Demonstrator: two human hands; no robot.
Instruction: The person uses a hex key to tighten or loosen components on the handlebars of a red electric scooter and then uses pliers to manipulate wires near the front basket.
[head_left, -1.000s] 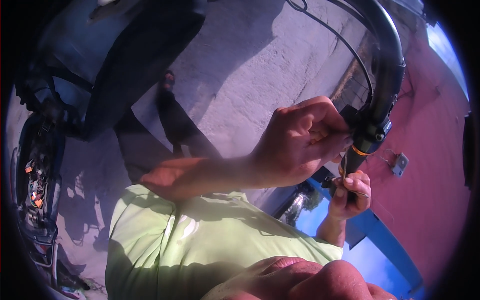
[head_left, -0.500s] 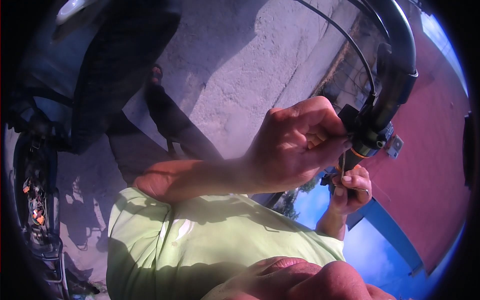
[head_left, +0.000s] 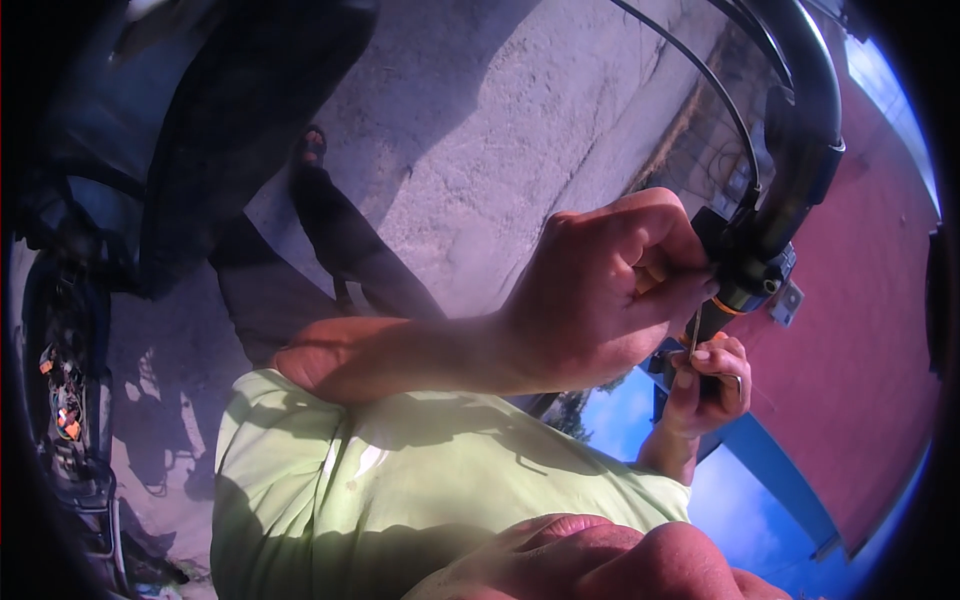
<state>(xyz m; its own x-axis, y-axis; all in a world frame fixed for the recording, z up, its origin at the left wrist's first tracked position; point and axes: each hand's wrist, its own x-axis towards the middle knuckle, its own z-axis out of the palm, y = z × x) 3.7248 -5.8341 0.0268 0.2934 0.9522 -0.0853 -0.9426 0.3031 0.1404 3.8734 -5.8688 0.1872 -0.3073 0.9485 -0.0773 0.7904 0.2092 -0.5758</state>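
Observation:
A black bicycle-type handlebar (head_left: 815,120) curves down at the upper right, with a black clamp (head_left: 755,270) and a thin orange ring (head_left: 731,308) on it. My left hand (head_left: 620,290) pinches thumb and forefinger together right beside the clamp; what lies between the fingertips is hidden. Below it, close to the bar's end, my right hand (head_left: 712,392) grips a thin bent metal rod (head_left: 697,330). The rod runs up toward my left fingertips, and a curved end shows past the right fingers. Whether it touches the clamp I cannot tell.
A black cable (head_left: 715,85) loops down to the clamp. Sunlit concrete ground (head_left: 440,150) spreads behind my arm. At the left stands a dark machine (head_left: 75,380) with exposed wiring and orange connectors. A red wall (head_left: 850,330) rises at the right.
Handlebar and both hands sit slightly farther right in the picture, and the left edge of the scene has shifted too. Both hands keep the same grip beside the clamp.

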